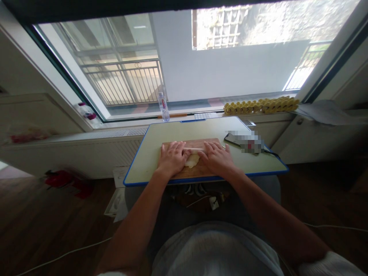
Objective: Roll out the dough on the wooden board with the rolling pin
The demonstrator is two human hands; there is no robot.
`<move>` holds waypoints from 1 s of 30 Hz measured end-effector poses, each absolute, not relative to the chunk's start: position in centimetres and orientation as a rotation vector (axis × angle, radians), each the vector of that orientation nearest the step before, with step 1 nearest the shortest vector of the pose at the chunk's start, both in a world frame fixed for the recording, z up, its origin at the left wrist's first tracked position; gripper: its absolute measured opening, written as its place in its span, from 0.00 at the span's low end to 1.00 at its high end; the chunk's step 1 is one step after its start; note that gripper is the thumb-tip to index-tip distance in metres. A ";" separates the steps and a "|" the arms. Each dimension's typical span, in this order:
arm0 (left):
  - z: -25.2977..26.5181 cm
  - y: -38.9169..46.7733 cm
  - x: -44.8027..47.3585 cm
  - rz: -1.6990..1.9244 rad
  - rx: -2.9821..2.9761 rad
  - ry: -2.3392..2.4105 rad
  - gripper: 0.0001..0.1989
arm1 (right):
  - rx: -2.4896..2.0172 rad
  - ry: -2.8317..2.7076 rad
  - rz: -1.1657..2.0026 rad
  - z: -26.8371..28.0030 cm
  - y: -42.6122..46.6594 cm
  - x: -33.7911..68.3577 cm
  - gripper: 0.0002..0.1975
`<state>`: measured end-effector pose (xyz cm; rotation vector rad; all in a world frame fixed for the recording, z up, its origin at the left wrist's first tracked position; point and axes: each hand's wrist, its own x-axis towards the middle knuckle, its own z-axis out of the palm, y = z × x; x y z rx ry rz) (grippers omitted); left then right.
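Note:
A pale rolling pin (195, 150) lies crosswise on a wooden board (201, 171). My left hand (172, 158) covers its left end, the fingers laid over it and the thumb pointing inward. Over the right end rests my right hand (217, 156) in the same way, so both ends of the pin are hidden. Just on the near side of the pin, between my thumbs, is a flat, uneven piece of dough (192, 161). The board sits on a small light-green table (163, 132) with a blue edge.
A phone (234, 140), partly blurred out, lies on the table's right side with a dark cable. Along the windowsill stand a clear bottle (163, 109) and a yellow wavy object (260, 105). A radiator (115, 153) is behind; a red fire extinguisher (67, 181) is on the left.

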<state>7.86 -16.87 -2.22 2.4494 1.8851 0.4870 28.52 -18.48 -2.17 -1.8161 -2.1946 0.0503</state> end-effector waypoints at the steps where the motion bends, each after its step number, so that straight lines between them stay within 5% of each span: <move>1: -2.4 -17.9 7.7 0.519 2.476 1.886 0.32 | -1.801 -2.193 0.028 -2.4 -19.6 28.5 0.34; 10: -4.2 -25.5 6.0 0.575 2.526 1.870 0.32 | -1.695 -2.245 -0.031 -4.1 -26.3 28.5 0.37; 22: -1.8 -16.3 8.3 0.429 2.419 1.876 0.33 | -1.867 -2.176 0.084 -1.8 -17.4 28.3 0.39; 30: -3.7 -24.7 6.6 0.655 2.548 1.894 0.32 | -1.647 -2.241 -0.025 -3.5 -25.3 28.1 0.38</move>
